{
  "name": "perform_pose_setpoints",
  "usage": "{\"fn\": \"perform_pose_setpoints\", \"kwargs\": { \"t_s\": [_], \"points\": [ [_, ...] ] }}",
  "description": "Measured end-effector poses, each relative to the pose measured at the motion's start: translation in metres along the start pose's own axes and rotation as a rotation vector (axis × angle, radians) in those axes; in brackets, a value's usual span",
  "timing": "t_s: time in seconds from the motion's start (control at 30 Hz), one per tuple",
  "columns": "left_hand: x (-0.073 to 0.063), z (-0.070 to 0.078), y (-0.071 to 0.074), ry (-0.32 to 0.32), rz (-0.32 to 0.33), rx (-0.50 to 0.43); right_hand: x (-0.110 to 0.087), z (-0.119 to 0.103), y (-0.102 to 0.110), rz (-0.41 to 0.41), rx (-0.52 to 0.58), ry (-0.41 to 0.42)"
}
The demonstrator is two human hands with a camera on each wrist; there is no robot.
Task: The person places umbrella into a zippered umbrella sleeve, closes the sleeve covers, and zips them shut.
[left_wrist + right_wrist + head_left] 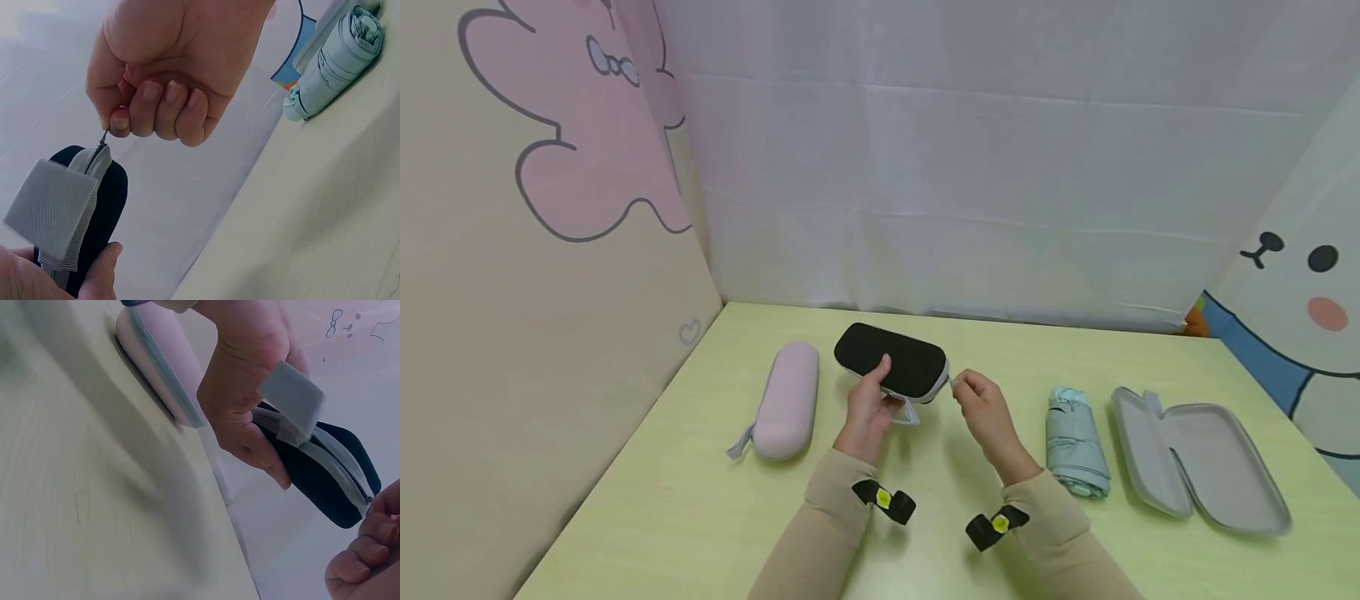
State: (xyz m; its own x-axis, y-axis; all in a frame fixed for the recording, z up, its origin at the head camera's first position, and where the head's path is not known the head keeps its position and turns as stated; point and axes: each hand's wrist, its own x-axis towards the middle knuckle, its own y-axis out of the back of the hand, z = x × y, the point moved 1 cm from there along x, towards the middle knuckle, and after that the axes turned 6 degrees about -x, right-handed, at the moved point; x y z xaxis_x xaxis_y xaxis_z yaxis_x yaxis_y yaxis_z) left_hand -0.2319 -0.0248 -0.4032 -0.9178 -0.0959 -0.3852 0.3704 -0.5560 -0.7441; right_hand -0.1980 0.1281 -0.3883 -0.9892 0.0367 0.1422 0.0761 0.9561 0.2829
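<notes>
- Your left hand (865, 417) grips the black case (917, 367), its thumb lying over the dark face and its other fingers partly hidden beneath.
- Your right hand (988, 414) has its fingers (144, 119) curled tight, with thumb and forefinger pinching the small zipper pull (105, 135) at the case's end.
- You have the case raised over the far middle of the table (662, 533), tilted, with its pale zipped edge turned toward you; you cannot tell from these views whether the zip is fully closed.
- A grey fabric loop (50, 203) sticks out from that edge, beside your left hand.
- To your left, the pink case (790, 400) lies on the table, its strap toward you.
- To your right lies the folded pale-green umbrella (1077, 446).
- Just beyond it, the grey case (1225, 467) lies spread open.
- A white curtain (925, 167) hangs behind the table.
</notes>
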Motion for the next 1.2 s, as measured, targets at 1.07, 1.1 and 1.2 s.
{"fn": "perform_pose_setpoints", "kwargs": {
  "t_s": [1.07,1.1,1.2],
  "points": [
    [-0.008,-0.007,-0.013,-0.069,0.044,-0.273,-0.003,-0.005,-0.014,-0.010,0.006,-0.004],
    [-0.008,-0.008,-0.013,-0.074,0.049,-0.276,-0.004,-0.005,-0.014,-0.007,0.002,0.002],
    [-0.009,-0.008,-0.014,-0.091,0.060,-0.274,-0.005,-0.005,-0.016,0.000,0.002,0.021]
  ]
}}
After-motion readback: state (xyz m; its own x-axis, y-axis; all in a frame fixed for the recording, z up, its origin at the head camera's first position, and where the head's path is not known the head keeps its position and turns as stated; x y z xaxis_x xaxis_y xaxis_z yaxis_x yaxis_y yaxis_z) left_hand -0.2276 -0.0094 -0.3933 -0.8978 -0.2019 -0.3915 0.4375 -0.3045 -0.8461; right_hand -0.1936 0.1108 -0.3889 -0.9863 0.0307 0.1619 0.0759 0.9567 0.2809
